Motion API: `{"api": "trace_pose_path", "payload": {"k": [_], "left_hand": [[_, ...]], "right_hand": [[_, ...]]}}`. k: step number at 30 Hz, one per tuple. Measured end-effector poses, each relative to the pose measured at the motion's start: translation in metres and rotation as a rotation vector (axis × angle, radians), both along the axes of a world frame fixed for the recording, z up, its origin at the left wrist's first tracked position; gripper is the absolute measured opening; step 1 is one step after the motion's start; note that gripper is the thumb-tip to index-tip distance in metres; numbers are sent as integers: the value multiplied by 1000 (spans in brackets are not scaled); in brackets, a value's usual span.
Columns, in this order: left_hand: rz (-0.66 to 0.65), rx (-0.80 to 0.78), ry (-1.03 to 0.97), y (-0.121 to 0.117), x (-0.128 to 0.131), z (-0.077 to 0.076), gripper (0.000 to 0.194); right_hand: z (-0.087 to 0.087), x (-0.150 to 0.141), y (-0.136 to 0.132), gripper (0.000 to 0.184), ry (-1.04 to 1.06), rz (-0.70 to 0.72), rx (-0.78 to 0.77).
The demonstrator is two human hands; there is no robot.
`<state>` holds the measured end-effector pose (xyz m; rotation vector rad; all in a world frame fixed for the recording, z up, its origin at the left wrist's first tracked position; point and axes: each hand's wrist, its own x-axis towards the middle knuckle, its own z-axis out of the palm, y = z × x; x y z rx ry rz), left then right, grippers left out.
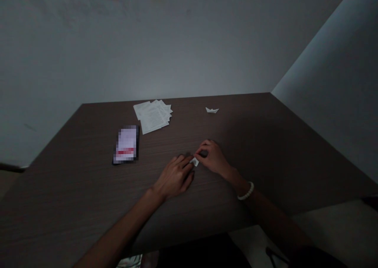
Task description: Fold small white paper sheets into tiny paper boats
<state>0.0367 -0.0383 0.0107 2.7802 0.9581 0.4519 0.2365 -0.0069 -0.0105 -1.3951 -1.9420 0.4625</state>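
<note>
A small folded piece of white paper (195, 162) lies on the table between my two hands. My left hand (175, 175) rests palm down, its fingers stretched out and the index fingertip touching the paper's left side. The thumb is apart from the fingers, and nothing shows in its grasp. From the other side, my right hand (213, 157), with a white beaded bracelet (246, 192) on the wrist, pinches the paper's upper edge between thumb and fingertips. The fingers partly cover the paper, so its full folded shape is hidden.
Farther back on the brown table (88, 181) stands a small white paper boat (212, 110). A fanned stack of white paper sheets (155, 117) lies back left. Nearer, a phone (126, 145) with a blurred, lit screen lies left of my hands. Walls border the back and right.
</note>
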Motion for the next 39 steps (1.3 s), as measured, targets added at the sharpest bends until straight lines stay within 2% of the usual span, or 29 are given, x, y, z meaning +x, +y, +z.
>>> {"api": "trace_pose_path", "payload": {"k": [7, 17, 23, 29, 39], "left_hand": [[5, 42, 7, -1, 2, 3, 28], [21, 52, 23, -2, 2, 0, 29], [44, 35, -51, 3, 4, -4, 20], [60, -52, -143, 14, 6, -11, 12], [69, -76, -234, 15, 6, -16, 16]], "right_hand": [[3, 8, -1, 6, -90, 2, -9], [12, 17, -1, 7, -162, 62, -59], [10, 20, 1, 6, -139, 93, -55], [12, 23, 3, 7, -56, 169, -42], [19, 21, -5, 13, -140, 290, -7]]}}
